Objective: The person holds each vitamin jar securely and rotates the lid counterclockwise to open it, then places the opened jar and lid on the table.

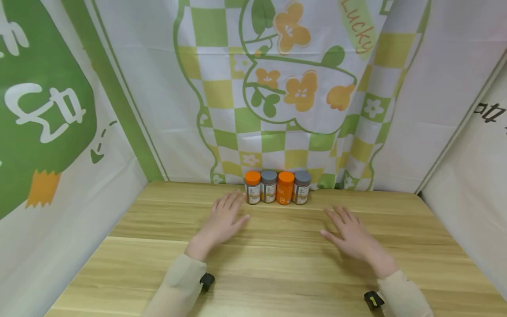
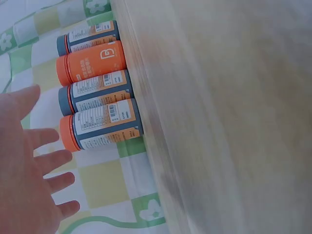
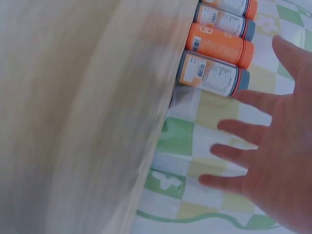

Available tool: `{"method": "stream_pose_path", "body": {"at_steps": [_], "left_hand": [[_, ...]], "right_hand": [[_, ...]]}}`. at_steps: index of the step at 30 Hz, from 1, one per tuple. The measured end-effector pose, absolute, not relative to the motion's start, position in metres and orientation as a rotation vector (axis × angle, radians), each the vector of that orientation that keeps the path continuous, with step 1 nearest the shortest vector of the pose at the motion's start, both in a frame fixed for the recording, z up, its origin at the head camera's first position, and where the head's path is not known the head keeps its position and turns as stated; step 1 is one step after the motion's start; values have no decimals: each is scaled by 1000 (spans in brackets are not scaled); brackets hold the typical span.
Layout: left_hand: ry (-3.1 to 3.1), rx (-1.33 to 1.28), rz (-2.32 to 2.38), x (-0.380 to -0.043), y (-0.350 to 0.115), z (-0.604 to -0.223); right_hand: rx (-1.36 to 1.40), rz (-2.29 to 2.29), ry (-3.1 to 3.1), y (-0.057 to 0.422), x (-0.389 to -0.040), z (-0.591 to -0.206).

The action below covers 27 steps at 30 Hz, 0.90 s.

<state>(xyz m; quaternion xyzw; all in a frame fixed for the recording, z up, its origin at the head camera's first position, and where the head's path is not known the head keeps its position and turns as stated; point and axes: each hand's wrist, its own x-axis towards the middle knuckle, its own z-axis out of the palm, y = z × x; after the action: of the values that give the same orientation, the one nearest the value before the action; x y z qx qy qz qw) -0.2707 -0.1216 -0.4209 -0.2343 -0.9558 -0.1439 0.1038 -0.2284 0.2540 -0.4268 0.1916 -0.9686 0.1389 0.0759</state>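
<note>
Several small bottles stand upright side by side at the back of the table. From the left in the head view come a grey bottle with an orange lid [image 1: 252, 188], a grey-lidded bottle [image 1: 268, 187], an all-orange bottle [image 1: 284, 189] and another grey-lidded bottle [image 1: 301, 189]. My left hand [image 1: 225, 220] is held with fingers spread, just left of the row and nearest the orange-lidded bottle. To the right of the row, my right hand [image 1: 352, 233] has its fingers extended toward the back, holding nothing. Both wrist views show the palms bare beside the bottles.
A wooden table [image 1: 269, 273] spans the space below the hands. Behind the bottles hangs a checked, flowered curtain [image 1: 277, 141]. Fabric walls rise at both sides, the left one [image 1: 47, 132] with a large green print.
</note>
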Motion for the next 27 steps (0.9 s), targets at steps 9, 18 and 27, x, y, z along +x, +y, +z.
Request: {"method": "stream_pose_path", "body": {"at_steps": [9,18,27], "left_hand": [[-2764,-658,-489,-290,-124,-420],[-2799,-606,-558,-308,-126,-425],[-2817,-571,-633,-322,-123,-427]], "right_hand": [[611,408,-2870,267,-231,-424],[537,447,-2925,279,-226,-427],[486,476,-2943,290,-223,-424]]}}
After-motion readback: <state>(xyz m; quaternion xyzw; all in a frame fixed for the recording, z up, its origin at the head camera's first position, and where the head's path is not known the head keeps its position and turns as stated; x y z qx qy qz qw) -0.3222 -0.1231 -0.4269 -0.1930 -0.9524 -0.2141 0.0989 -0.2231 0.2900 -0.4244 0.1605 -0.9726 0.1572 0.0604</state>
